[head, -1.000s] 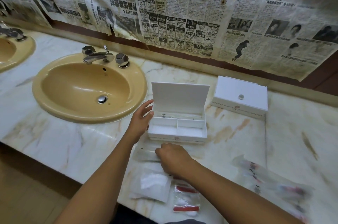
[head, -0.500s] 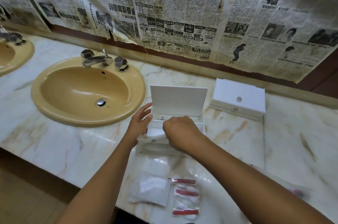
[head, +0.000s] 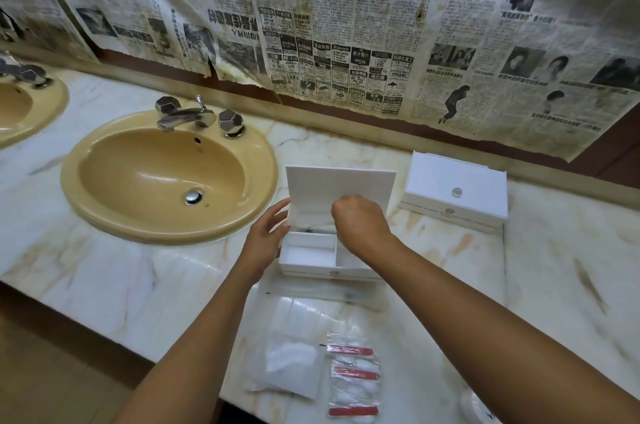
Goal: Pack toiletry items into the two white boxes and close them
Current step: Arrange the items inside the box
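White open box [head: 313, 255] is steadied by the flat left hand [head: 265, 236]. Above its rear compartment the right hand [head: 360, 222] is curled; any item held cannot be told. Release is best made low.

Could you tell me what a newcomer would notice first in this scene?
Probably the stained newspaper sheets covering the wall behind the marble counter, then the yellow sink at left. At centre both hands work at an open white box: the left hand steadies its side, the right hand is curled over it.

Glossy veined marble counter [head: 138, 285], matt white card box [head: 341, 188], shiny metal tap [head: 183, 115], yellowed newspaper [head: 346, 25]
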The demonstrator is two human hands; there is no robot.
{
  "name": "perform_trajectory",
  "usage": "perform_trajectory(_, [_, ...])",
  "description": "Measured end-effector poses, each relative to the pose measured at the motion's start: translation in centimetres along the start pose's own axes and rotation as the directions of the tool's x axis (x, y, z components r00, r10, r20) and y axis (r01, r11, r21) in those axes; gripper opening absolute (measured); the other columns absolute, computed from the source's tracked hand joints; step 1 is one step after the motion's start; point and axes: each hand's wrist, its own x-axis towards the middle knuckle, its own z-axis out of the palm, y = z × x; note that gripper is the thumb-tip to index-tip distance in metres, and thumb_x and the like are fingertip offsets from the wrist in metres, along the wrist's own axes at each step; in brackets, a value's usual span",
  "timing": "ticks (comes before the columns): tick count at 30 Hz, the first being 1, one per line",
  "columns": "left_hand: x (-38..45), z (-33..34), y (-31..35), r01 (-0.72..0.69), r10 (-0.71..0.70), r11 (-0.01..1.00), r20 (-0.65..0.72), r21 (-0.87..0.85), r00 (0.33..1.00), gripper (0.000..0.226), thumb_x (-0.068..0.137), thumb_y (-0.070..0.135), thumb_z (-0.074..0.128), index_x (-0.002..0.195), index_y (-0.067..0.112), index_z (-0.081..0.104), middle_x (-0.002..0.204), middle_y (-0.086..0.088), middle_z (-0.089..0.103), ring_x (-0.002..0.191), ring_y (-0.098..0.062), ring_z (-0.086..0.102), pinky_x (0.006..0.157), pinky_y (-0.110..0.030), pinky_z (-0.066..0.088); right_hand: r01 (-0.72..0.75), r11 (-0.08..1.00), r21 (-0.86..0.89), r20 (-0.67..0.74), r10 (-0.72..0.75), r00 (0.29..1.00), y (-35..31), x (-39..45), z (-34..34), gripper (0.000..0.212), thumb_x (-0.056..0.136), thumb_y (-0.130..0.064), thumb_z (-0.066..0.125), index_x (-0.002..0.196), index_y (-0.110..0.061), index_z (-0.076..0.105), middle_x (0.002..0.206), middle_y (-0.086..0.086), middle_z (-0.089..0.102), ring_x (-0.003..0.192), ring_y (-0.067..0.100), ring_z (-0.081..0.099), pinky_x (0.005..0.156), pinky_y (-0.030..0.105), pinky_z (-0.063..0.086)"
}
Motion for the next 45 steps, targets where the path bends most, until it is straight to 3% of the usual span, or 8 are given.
perform_trajectory(8, [0.2, -0.1, -0.3, 0.003, -0.003, 1.000, -0.003, 0.019, 1.000, 0.037, 0.100, 0.027, 0.054, 0.129, 0.051, 0.054, 0.136, 0.011, 0.057, 0.129, -0.012, 0.051, 0.088, -0.038, 0.051, -0.101, 0.990, 0.103, 0.065, 0.094, 0.993, 0.3, 1.7, 2.8, 0.021, 0.081, 0.011, 0.050, 0.071, -0.008, 0.051, 0.062, 0.003, 0.036, 0.069, 0.025, 0.047, 0.063, 0.030, 0.039])
perform_trajectory(12, [0.2, -0.2, -0.3, 0.005, -0.005, 1.000, 0.005, 0.015, 1.000, 0.037, 0.100, 0.028, 0.055, 0.128, 0.052, 0.055, 0.134, 0.013, 0.058, 0.127, -0.011, 0.052, 0.087, -0.038, 0.052, -0.227, 0.932, 0.282, 0.202, 0.174, 0.964, 0.8, 2.4, 3.9, 0.021, 0.086, 0.003, 0.050, 0.094, -0.005, 0.068, 0.091, 0.010, 0.064, 0.084, 0.028, 0.062, 0.075, 0.033, 0.054])
perform_trajectory(16, [0.1, -0.1, -0.1, 0.012, -0.012, 1.000, 0.009, 0.007, 1.000, 0.037, 0.100, 0.028, 0.055, 0.128, 0.052, 0.055, 0.134, 0.012, 0.059, 0.124, -0.012, 0.055, 0.088, -0.039, 0.053, -0.258, 0.903, 0.342, 0.355, 0.130, 0.926, 1.4, 3.0, 3.9, 0.024, 0.088, -0.005, 0.042, 0.066, -0.009, 0.051, 0.072, 0.008, 0.050, 0.074, 0.030, 0.051, 0.057, 0.029, 0.043])
perform_trajectory(19, [0.1, -0.1, 0.0, 0.009, -0.009, 1.000, 0.007, 0.009, 1.000, 0.037, 0.100, 0.028, 0.055, 0.129, 0.050, 0.054, 0.135, 0.011, 0.058, 0.126, -0.013, 0.054, 0.090, -0.041, 0.052, -0.248, 0.906, 0.343, 0.412, 0.092, 0.906, 1.2, 3.1, 3.3, 0.026, 0.094, -0.019, 0.038, 0.072, -0.010, 0.048, 0.081, 0.007, 0.052, 0.080, 0.028, 0.051, 0.067, 0.030, 0.044])
perform_trajectory(24, [-0.2, 0.1, 0.3, 0.000, 0.000, 1.000, 0.002, 0.010, 1.000, 0.036, 0.101, 0.025, 0.054, 0.129, 0.048, 0.054, 0.125, 0.021, 0.058, 0.124, -0.005, 0.052, 0.078, -0.028, 0.050, -0.081, 0.936, 0.343, 0.220, 0.003, 0.975, -0.7, 3.1, 2.9, 0.040, 0.098, -0.036, 0.033, 0.102, -0.009, 0.063, 0.118, 0.013, 0.056, 0.110, 0.030, 0.050, 0.089, 0.039, 0.045])
perform_trajectory(30, [-0.2, 0.1, 0.2, -0.042, 0.042, 0.999, 0.015, -0.020, 0.999, 0.037, 0.101, 0.019, 0.053, 0.131, 0.041, 0.056, 0.127, 0.013, 0.064, 0.122, -0.011, 0.058, 0.085, -0.027, 0.050, -0.074, 0.937, 0.343, 0.365, -0.060, 0.929, -2.0, 2.3, 5.4, 0.064, 0.095, -0.063, 0.015, 0.139, -0.028, 0.046, 0.149, 0.009, 0.031, 0.141, 0.025, 0.019, 0.109, 0.054, 0.022])
perform_trajectory(40, [-0.1, 0.0, -0.1, -0.039, 0.039, 0.999, 0.012, -0.015, 0.999, 0.039, 0.101, 0.020, 0.053, 0.124, 0.051, 0.057, 0.135, 0.010, 0.059, 0.128, -0.012, 0.053, 0.100, -0.044, 0.049, 0.040, 0.954, 0.298, -0.081, -0.016, 0.997, -2.7, -0.3, 3.7, 0.036, 0.097, -0.032, 0.047, 0.128, -0.019, 0.056, 0.121, 0.006, 0.056, 0.114, 0.025, 0.048, 0.094, 0.039, 0.038])
perform_trajectory(45, [-0.1, 0.0, -0.1, -0.039, 0.039, 0.999, 0.008, -0.004, 0.999, 0.039, 0.101, 0.020, 0.052, 0.127, 0.049, 0.056, 0.133, 0.012, 0.060, 0.128, -0.012, 0.053, 0.093, -0.036, 0.050, 0.154, 0.921, 0.357, -0.186, -0.091, 0.978, -3.9, -3.7, 3.2, 0.026, 0.093, -0.023, 0.052, 0.113, -0.015, 0.066, 0.105, 0.006, 0.064, 0.097, 0.027, 0.059, 0.079, 0.038, 0.049])
